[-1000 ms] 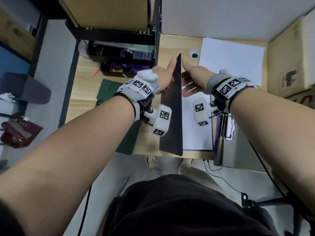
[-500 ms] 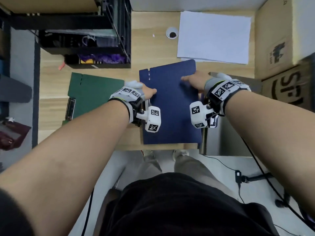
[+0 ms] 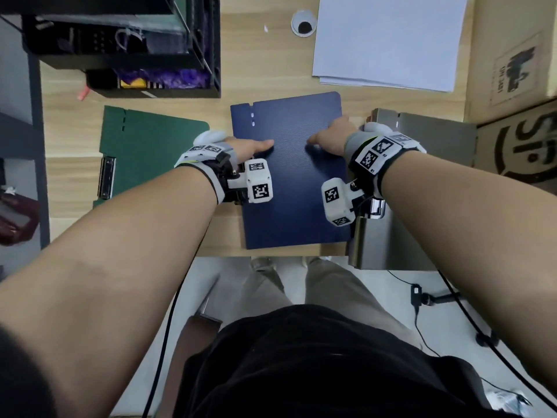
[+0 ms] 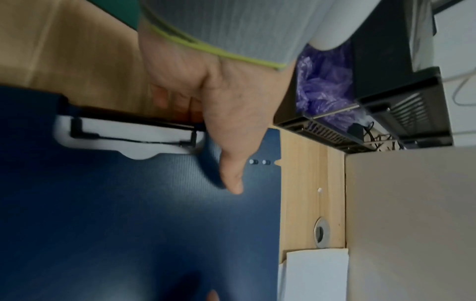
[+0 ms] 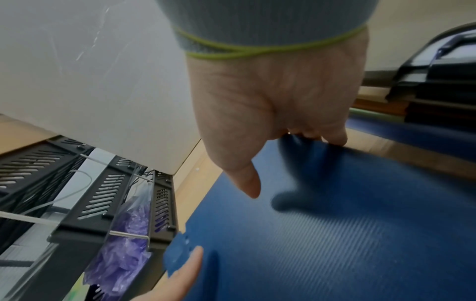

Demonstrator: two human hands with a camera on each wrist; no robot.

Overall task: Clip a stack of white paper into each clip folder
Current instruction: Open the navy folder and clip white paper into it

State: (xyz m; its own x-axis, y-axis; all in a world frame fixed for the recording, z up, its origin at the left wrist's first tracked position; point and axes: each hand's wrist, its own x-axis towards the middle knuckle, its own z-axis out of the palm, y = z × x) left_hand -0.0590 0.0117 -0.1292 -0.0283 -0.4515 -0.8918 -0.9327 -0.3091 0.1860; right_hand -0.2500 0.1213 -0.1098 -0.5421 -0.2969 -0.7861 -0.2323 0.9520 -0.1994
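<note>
Head view first: I have the blue folder [image 3: 294, 173] lying closed and flat on the desk [image 3: 69, 128], its long axis running away from me, and I take it as my landmark. My left hand [image 3: 244, 147] sits on its left edge and my right hand [image 3: 333, 137] on its right edge, each thumb laid inward across the cover, so both hands are equally near. The green folder [image 3: 150, 152] lies closed just left of the blue one, the grey folder [image 3: 422, 182] just right of it and partly under my right wrist, and the stack of white paper [image 3: 388, 40] lies beyond its far right corner, apart from it. Left wrist view: the thumb rests straight on the cover while the fingers [image 4: 175, 99] curl round the folder's edge near the clip [image 4: 128, 130], where white paper shows in the cutout, so I read this hand as gripping the folder. Right wrist view: the thumb hovers over or just touches the cover, I cannot tell which, and the fingertips [image 5: 332, 136] hook over the far edge, again a grip. I judge this folder filled and closed; the next reach turns on the paper, which lies forward and right, nearer my right hand.
</note>
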